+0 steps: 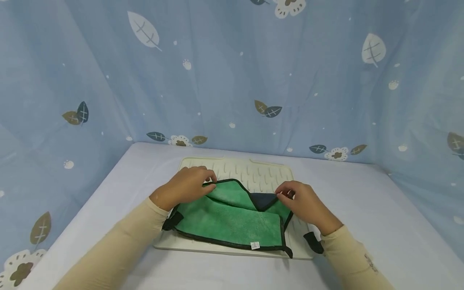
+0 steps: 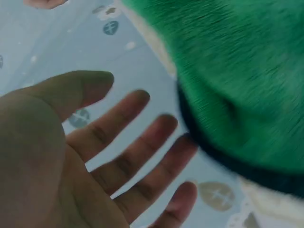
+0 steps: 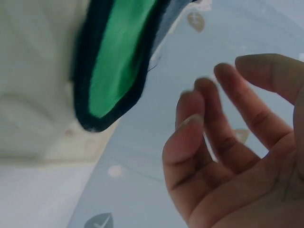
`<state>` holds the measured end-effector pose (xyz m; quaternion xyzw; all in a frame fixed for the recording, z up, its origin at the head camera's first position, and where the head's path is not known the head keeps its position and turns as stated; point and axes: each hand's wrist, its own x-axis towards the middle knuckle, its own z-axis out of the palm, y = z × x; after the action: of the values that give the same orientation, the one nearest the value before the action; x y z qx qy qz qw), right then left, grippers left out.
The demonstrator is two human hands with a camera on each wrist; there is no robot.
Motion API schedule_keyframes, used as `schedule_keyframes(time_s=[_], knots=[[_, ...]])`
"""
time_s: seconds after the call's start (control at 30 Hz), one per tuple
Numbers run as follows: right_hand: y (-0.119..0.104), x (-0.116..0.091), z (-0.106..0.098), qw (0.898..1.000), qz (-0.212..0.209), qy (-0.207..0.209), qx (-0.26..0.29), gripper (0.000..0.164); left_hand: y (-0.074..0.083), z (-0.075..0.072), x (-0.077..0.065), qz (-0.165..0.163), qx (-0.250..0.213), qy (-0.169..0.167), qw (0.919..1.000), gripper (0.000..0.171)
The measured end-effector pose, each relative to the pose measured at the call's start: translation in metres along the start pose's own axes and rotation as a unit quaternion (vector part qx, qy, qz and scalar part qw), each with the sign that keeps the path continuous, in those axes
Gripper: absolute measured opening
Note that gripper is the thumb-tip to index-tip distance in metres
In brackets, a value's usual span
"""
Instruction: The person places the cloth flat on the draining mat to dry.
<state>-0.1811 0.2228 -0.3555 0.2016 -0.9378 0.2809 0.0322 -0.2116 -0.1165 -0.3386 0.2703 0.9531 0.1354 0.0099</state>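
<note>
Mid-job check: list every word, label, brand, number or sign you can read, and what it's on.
No text is readable in any view.
White label on the green cloth: too small to read.
Dark marking on the right sleeve: too small to tell whether it is lettering.

A blue curtain point(image 1: 224, 80), printed with leaves point(image 1: 143, 30) and flowers point(image 1: 337, 154), hangs along the far, left and right sides of a white table point(image 1: 391, 225), on which a cream mat point(image 1: 270, 178) lies flat, short raised ridges exposed across its far part.
</note>
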Motion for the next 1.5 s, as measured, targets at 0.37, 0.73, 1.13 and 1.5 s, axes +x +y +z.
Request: schedule_keyframes(time_s=[0.37, 0.73, 1.13, 1.5], knots=[[0.021, 0.003, 0.0, 0.997, 0.037, -0.028, -0.069, 0.034, -0.007, 0.019, 0.0, -0.045, 0.014, 0.003, 0.9989, 0.031], [0.024, 0.004, 0.006, 0.993, 0.051, -0.066, -0.084, 0.036, -0.002, 0.024, 0.0, -0.016, -0.003, 0.03, 0.9994, 0.031], [0.023, -0.004, 0.001, 0.984, 0.091, -0.143, -0.061, 0.04, 0.004, 0.029, -0.004, -0.033, -0.014, 0.019, 0.9992, 0.035], [0.021, -0.003, -0.003, 0.986, 0.068, -0.15, -0.031, 0.046, 0.005, 0.025, -0.005, -0.014, -0.01, 0.041, 0.999, 0.022]])
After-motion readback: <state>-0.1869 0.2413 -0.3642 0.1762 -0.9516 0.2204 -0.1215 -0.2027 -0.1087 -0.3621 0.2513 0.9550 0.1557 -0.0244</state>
